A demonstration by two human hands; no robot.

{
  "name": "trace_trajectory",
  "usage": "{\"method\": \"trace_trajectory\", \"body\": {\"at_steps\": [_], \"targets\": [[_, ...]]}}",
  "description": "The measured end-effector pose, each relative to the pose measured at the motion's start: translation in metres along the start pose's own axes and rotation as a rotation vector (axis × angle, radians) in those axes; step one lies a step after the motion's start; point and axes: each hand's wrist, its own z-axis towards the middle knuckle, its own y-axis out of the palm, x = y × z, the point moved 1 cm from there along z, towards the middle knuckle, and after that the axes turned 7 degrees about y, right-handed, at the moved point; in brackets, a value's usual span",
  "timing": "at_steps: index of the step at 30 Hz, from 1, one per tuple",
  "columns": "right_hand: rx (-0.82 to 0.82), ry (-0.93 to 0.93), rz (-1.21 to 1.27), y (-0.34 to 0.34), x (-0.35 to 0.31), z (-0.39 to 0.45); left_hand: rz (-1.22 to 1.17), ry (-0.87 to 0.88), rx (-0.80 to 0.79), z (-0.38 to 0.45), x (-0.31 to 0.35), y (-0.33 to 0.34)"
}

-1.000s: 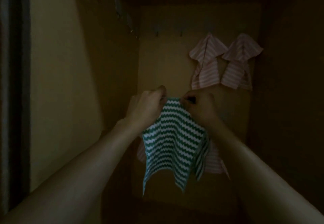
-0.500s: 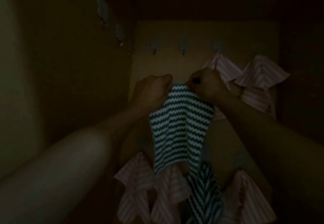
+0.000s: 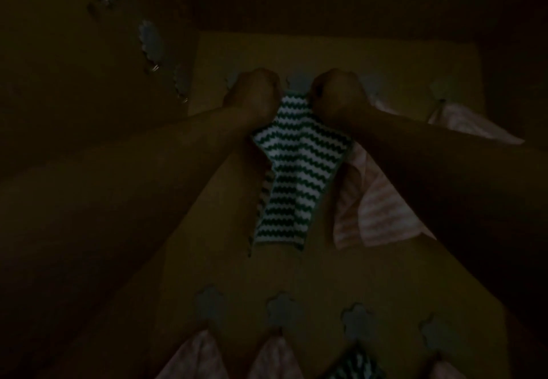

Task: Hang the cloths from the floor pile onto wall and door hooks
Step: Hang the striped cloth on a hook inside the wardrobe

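Observation:
A green-and-white zigzag cloth point(image 3: 293, 171) hangs between my two hands against the door. My left hand point(image 3: 255, 93) pinches its top left corner and my right hand point(image 3: 338, 93) pinches its top right corner. The top edge sits right at a flower-shaped hook point(image 3: 296, 82) in the upper row; the hook's tip is hidden behind the cloth and my fingers. The scene is very dark.
Pink striped cloths point(image 3: 382, 200) hang on upper hooks to the right. A lower row of flower hooks point(image 3: 283, 310) carries more pink cloths point(image 3: 195, 358) and a green zigzag one point(image 3: 353, 364). More hooks point(image 3: 151, 43) line the left wall.
Both hands have lifted the zigzag cloth up to the upper row of hooks. The view has tilted so the lower hooks show at the bottom.

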Motion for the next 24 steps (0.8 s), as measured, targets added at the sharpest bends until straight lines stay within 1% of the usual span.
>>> {"method": "trace_trajectory", "body": {"at_steps": [7, 9, 12, 14, 17, 21, 24], "targets": [[0.038, 0.056, -0.102, 0.011, 0.002, 0.034, 0.145, -0.085, 0.042, 0.033, -0.002, 0.013], [0.022, 0.051, -0.142, 0.014, 0.000, 0.034, 0.176, -0.116, 0.050, 0.033, -0.003, 0.019], [0.047, 0.052, -0.155, 0.018, 0.000, 0.034, 0.202, -0.155, 0.083, 0.026, -0.005, 0.027], [0.031, 0.053, -0.174, 0.019, 0.001, 0.032, 0.194, -0.202, 0.067, 0.019, -0.008, 0.029], [-0.007, 0.049, -0.124, 0.018, 0.003, 0.022, 0.150, -0.206, 0.043, 0.003, -0.009, 0.029], [0.072, 0.058, -0.053, 0.014, 0.004, -0.004, 0.153, -0.186, 0.003, -0.021, 0.002, 0.025], [0.088, 0.132, 0.000, 0.011, 0.010, -0.024, 0.131, -0.204, -0.046, -0.037, 0.011, 0.016]]}}
